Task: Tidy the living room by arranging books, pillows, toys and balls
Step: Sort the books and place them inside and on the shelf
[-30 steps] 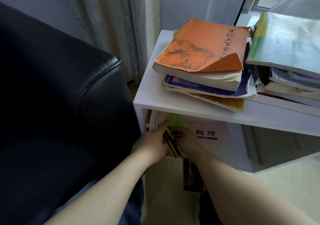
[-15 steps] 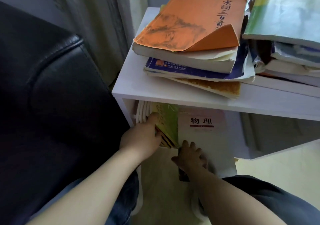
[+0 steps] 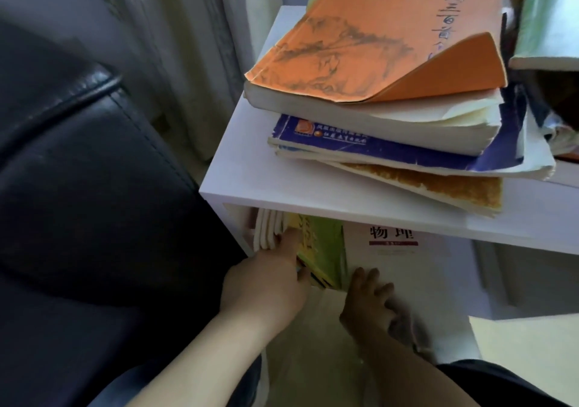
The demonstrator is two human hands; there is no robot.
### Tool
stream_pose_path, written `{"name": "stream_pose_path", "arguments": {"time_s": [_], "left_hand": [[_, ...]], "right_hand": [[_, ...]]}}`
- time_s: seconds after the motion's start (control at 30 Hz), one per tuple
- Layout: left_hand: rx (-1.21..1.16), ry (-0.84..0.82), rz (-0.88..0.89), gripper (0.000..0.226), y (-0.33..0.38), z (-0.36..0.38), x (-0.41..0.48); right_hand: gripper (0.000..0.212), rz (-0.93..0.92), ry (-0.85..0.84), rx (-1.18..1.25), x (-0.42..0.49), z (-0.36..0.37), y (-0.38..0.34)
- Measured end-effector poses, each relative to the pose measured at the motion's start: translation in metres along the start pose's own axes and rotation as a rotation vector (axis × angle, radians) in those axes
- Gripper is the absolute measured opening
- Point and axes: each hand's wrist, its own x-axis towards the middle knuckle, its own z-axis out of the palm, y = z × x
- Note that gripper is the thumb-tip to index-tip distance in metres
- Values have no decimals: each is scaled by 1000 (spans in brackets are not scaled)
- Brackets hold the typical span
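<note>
Orange, blue, brown: three books stacked flat on top of the white shelf (image 3: 250, 168), above both hands, with the orange book (image 3: 376, 36) uppermost, then the blue book (image 3: 344, 137), then the brown book (image 3: 438, 187). Reaches with the left hand (image 3: 266, 284) into the compartment below, one finger stretched up the seam between about three pale spines (image 3: 266, 232) and one green book (image 3: 326, 250), the other fingers curled at that book's bottom edge; cannot tell whether pinching or only pushing. Lays the right hand (image 3: 369, 303) with fingers spread on the cover of one white book (image 3: 416, 268), released, clasping nothing. Finds the green book upright between the two hands, touching the white book. Second stack (image 3: 551, 14) up and right of the right hand, cropped, count unreadable. One black sofa (image 3: 78, 187) left of the left hand, one pale curtain (image 3: 188, 46) beyond it.
</note>
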Motion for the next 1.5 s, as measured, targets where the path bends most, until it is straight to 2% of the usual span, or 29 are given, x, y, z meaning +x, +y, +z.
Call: {"name": "stream_pose_path", "arguments": {"time_s": [0.13, 0.3, 0.37, 0.47, 0.6, 0.67, 0.73, 0.87, 0.97, 1.03, 1.13, 1.17, 1.2, 1.33, 1.4, 1.5], "left_hand": [[50, 8, -14, 38, 5, 0, 1], [-48, -46, -31, 41, 8, -3, 2], [-132, -73, -40, 43, 8, -5, 2], [-256, -83, -44, 43, 9, -9, -1], [-340, -45, -15, 45, 13, -10, -5], [-405, -14, -18, 44, 15, -10, -5], [-584, -17, -73, 36, 20, -7, -5], [-1286, -141, -293, 21, 36, -13, -11], [-1525, -152, -343, 22, 36, -16, -6], [-1362, -54, -327, 9, 33, -14, -3], [-712, 104, -196, 34, 27, -5, 1], [-654, 134, -176, 37, 26, -4, 1], [-710, 139, -178, 36, 26, -5, 0], [-1356, -65, -317, 26, 27, -22, 0], [-1471, -109, -327, 31, 25, -28, 4], [-1519, -112, -336, 32, 24, -31, 6]], "right_hand": [[43, 52, 116, 75, 5, -17, 26], [23, 60, 155, 358, 2, -48, 43], [22, 87, 224, 486, -4, -58, 46], [24, 4, 345, 582, -21, -74, 54], [36, -157, 458, 472, -36, -102, 68], [41, -292, 509, 419, -41, -124, 74], [43, -416, 541, 378, -48, -143, 77], [46, -509, 550, 324, -67, -150, 74], [49, -542, 595, 390, -69, -143, 71], [50, -532, 605, 467, -69, -141, 69], [51, -553, 617, 501, -67, -138, 59], [51, -555, 625, 510, -66, -136, 54], [51, -553, 637, 535, -64, -133, 50], [43, -625, 738, 604, -62, -124, 37], [31, -758, 800, 521, -62, -117, 38], [33, -882, 802, 390, -61, -108, 50]]}}
